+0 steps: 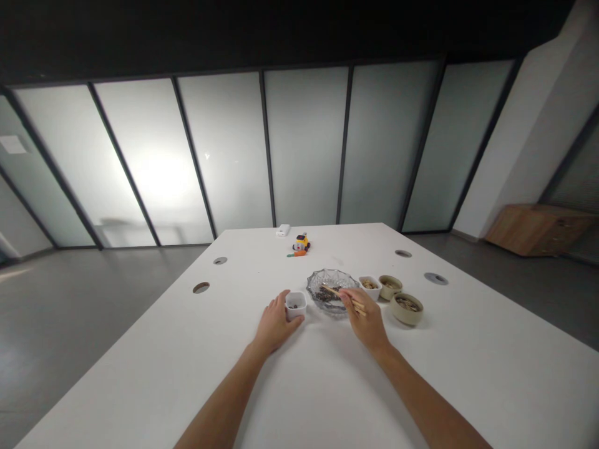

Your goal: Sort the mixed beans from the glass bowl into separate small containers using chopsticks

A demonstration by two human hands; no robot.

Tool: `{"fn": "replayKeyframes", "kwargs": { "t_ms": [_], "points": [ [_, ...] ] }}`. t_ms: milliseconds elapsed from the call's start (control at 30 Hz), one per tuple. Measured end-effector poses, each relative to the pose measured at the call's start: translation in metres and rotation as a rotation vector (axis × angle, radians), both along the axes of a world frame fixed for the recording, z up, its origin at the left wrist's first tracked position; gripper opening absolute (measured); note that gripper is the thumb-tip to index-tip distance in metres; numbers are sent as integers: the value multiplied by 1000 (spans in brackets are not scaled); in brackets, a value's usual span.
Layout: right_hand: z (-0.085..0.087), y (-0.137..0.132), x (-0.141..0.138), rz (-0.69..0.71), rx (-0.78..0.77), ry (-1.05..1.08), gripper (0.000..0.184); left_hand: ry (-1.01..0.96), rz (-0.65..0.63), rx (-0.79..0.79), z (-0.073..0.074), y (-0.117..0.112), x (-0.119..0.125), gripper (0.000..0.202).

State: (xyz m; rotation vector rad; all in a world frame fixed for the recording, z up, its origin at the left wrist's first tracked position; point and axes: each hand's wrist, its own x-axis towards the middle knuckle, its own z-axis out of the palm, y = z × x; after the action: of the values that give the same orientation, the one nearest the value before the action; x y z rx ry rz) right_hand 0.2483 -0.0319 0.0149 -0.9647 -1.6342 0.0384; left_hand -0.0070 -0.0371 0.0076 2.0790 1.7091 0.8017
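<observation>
My left hand (277,321) is wrapped round the side of a small white square bowl (296,312), which has a few dark bits at its bottom. In my right hand (365,317) is a pair of wooden chopsticks (331,289), held with the fingers closed. Their tips reach into a clear glass bowl (333,274) with a scalloped rim, over a heap of small dark pieces (324,295). Whether the tips pinch a piece is too small to tell. The glass bowl stands just right of the white bowl.
Right of the glass bowl stand another white bowl (377,292) with tan pieces and two beige round bowls (406,318) (390,294) with contents. Farther back lie an orange toy carrot (299,254), a yellow toy vehicle (302,241) and a white device (283,230). Round holes (201,287) pierce the white table (187,362).
</observation>
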Motion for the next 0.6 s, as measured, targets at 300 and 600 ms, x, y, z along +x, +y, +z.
{"fn": "replayKeyframes", "kwargs": {
  "t_ms": [300,600],
  "points": [
    [27,62,13,-92,-198,-8,39,-3,1,-17,3,-1,0,72],
    [56,109,1,23,-270,-176,36,23,4,-9,1,-2,-2,72]
  ]
}}
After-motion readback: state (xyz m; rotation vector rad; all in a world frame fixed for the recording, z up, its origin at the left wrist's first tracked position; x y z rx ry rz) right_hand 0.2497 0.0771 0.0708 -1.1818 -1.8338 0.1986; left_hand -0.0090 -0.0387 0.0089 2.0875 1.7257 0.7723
